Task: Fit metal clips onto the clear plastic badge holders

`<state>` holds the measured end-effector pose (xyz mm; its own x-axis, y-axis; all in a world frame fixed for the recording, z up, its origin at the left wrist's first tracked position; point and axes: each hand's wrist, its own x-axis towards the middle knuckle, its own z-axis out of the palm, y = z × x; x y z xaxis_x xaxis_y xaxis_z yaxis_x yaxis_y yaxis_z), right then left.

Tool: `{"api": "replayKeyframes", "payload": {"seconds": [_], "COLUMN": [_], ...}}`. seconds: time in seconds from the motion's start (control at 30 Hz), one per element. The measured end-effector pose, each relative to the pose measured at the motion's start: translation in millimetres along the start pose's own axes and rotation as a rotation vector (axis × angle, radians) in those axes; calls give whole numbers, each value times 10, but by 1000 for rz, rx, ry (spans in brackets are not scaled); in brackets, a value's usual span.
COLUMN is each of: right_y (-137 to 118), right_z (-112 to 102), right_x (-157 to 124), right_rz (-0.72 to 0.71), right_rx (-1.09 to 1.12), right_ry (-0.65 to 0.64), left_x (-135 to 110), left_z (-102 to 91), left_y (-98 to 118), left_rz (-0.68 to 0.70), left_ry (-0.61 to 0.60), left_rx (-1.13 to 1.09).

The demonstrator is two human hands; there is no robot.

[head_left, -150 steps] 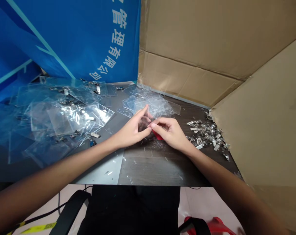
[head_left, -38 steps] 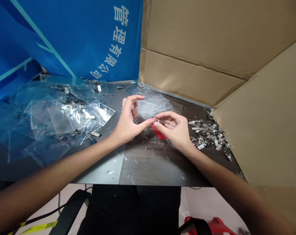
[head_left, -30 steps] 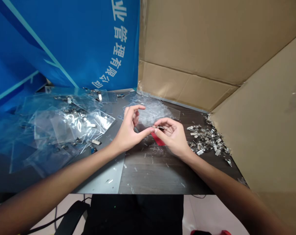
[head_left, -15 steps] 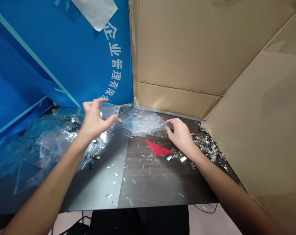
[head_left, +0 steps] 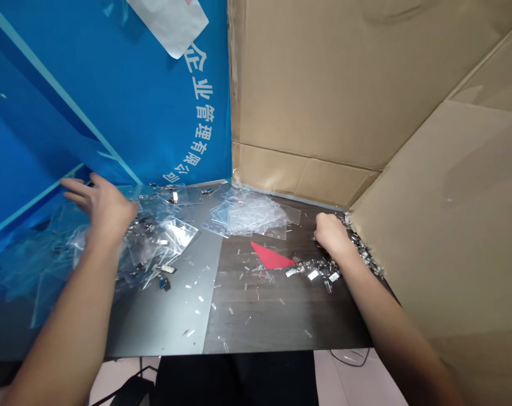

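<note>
My left hand point(head_left: 106, 208) is over the heap of clear plastic sleeves with metal clips point(head_left: 180, 234) on the left of the table, its fingers spread and nothing visible in them. On the right, my right hand point(head_left: 332, 232) is closed, fingers curled down beside the pile of small metal clips point(head_left: 368, 256); whatever they may hold is hidden. Between the hands lies a stack of loose clear plastic sleeves point(head_left: 251, 211). A red triangular piece point(head_left: 272, 257) rests in front of that stack, with more metal clips point(head_left: 313, 274) at its right tip.
Small clear slivers point(head_left: 230, 310) are scattered over the dark table point(head_left: 273, 332). A blue printed panel point(head_left: 154, 113) stands behind on the left, with a white paper point(head_left: 171, 25) on it. Cardboard walls point(head_left: 307, 84) close off the back and right.
My left hand has moved left from near the sleeve stack, and the clear sleeve by its fingers no longer shows there. My right hand has moved right, from the stack's edge to the clips, and closed.
</note>
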<state>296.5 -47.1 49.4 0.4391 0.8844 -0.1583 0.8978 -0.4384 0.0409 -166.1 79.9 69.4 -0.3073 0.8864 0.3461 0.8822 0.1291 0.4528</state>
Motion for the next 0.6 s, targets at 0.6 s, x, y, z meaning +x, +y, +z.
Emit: {"api": "replayKeyframes", "payload": {"seconds": [0.6], "right_y": [-67], "right_z": [131], "right_x": [-72], "right_rz": [-27], "right_rx": [-36], "right_ry": [28], "left_x": [-1063], "left_z": [997], "left_y": [860], "left_rz": [970], "left_ry": [-506], "left_rx": [-176]}}
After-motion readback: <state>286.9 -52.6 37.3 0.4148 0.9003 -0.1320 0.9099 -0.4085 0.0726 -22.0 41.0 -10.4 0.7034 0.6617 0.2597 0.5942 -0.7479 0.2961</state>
